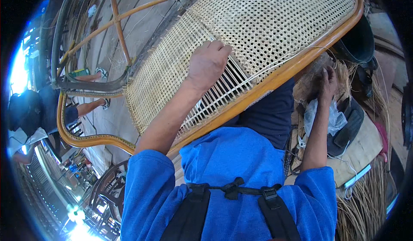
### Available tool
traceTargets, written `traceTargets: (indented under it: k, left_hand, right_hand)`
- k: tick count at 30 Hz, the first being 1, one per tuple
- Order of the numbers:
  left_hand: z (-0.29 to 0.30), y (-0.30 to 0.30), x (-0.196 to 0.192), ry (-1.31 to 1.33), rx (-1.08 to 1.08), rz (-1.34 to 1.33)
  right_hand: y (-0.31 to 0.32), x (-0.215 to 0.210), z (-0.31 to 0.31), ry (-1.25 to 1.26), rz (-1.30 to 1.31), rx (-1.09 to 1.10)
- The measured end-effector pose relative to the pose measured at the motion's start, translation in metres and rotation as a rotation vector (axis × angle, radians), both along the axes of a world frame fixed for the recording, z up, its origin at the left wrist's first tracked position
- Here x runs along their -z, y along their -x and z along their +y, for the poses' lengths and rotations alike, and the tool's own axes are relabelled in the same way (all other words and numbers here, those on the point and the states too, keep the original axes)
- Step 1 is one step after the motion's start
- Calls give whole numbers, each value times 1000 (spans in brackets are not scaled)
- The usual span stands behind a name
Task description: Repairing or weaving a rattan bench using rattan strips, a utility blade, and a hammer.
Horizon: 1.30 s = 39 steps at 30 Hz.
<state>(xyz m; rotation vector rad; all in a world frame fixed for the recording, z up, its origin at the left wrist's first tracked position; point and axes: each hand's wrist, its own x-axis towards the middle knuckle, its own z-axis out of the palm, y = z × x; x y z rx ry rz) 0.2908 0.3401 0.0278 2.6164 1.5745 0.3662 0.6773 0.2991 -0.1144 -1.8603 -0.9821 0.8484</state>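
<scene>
A curved wooden chair frame (247,104) lies across my lap, filled with pale woven cane (271,19). Part of the panel has a close hole pattern; nearer its lower edge, open parallel strands (223,90) show dark gaps. My left hand (209,62) is closed, knuckles up, on the weave at the border of the open strands; what its fingers grip is hidden. Off the right side of the frame, my right hand (329,81) is lowered with curled fingers. A thin cane strand (297,55) runs from the weave over the wooden rail to its fingers.
At right are a dark bucket (359,41), a clear plastic bag (335,118), a dark sandal-shaped piece (347,122) on a pale board (363,142), and bundled cane strands (363,206). Bare rattan framework (116,19) stands at upper left; another person (41,112) is at far left.
</scene>
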Motion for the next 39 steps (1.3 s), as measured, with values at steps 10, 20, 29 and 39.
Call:
traceTargets:
  k: [10,20,29,39]
  left_hand:
    - [2,-3,1,22,2,58]
    - [8,-8,-6,10,109,128]
    - [9,-8,-9,33,153,171]
    - [10,-10,-6,14,172,104]
  right_hand:
    - [-8,11,-7,9,25,76]
    - [-14,17,-7,-4,38,71]
    - [-14,17,-7,-30,-5,63]
    - [-3,-6,-9,-13,46,40]
